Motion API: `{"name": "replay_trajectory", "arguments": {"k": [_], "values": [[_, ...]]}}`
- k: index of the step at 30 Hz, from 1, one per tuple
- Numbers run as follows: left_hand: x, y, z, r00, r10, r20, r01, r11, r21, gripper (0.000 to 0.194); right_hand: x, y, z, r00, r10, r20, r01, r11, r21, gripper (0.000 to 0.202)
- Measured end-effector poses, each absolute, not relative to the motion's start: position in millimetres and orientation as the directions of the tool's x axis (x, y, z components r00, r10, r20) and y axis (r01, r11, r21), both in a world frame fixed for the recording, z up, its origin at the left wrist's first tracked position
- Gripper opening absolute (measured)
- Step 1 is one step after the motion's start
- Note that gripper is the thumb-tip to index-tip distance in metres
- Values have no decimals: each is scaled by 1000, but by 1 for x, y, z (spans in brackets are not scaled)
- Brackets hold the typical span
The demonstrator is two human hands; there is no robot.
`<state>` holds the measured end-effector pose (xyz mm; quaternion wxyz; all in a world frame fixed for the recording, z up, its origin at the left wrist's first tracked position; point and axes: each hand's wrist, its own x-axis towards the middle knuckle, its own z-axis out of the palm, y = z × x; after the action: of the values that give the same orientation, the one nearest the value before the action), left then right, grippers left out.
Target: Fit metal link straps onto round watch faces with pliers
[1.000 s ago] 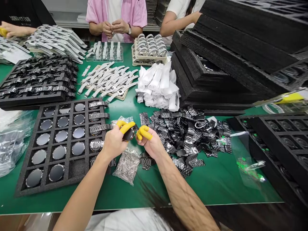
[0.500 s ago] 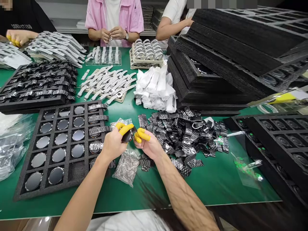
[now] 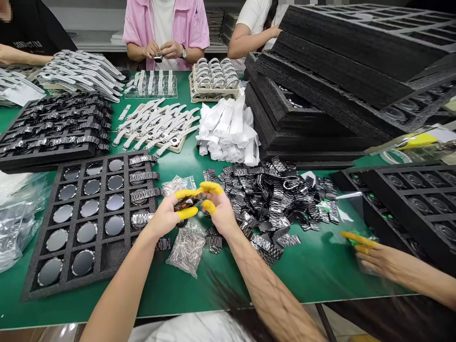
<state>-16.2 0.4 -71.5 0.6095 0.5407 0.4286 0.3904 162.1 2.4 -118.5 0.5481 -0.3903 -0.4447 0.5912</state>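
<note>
My left hand [image 3: 171, 213], with yellow finger covers, grips a dark round watch [image 3: 185, 203] by its edges, thumb below and fingers above. The watch is tilted, its side towards me. My right hand [image 3: 219, 209], also in yellow covers, has its fingertips at the right end of the watch; whether they pinch a small part is too small to tell. Just below lies a clear bag of metal pins [image 3: 187, 249]. A black foam tray [image 3: 114, 251] holds round watch faces at the left. Black metal bands [image 3: 278, 199] are heaped to the right.
Another person's hand [image 3: 374, 254] reaches in at the right, beside black trays [image 3: 420, 190]. Stacked foam trays [image 3: 320, 95] rise at the back right. White wrapped pieces [image 3: 228, 128] and white-strapped watches [image 3: 156, 123] lie ahead. People sit across the green table [image 3: 199, 299].
The watch has tilted from its dark face to its side in my left hand. My right fingers have spread and moved slightly. Another person's hand has come in from the right.
</note>
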Motion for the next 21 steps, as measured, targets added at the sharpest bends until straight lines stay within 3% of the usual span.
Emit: {"name": "replay_trajectory", "arguments": {"k": [4,7,10,13,16,21], "values": [[-14,-3,-67,381,856,-350,-122,422,898,55,163,3,-116,-121,983,137,-241,105,-965,47],[-13,-2,-69,299,881,-365,-206,433,877,59,161,1,-114,-15,996,85,-343,75,-936,47],[-15,2,-74,153,962,-226,-174,252,952,44,157,-2,-112,-64,997,-34,-509,-62,-859,51],[-20,6,-81,141,987,80,118,-97,988,31,151,-8,-111,-294,952,-84,-570,-245,-784,50],[-24,7,-87,251,929,270,352,-348,869,50,145,-14,-111,-419,903,-95,-543,-333,-771,48],[-27,3,-90,362,886,291,457,-440,773,79,144,-15,-110,-446,889,-105,-502,-346,-793,41]]}}
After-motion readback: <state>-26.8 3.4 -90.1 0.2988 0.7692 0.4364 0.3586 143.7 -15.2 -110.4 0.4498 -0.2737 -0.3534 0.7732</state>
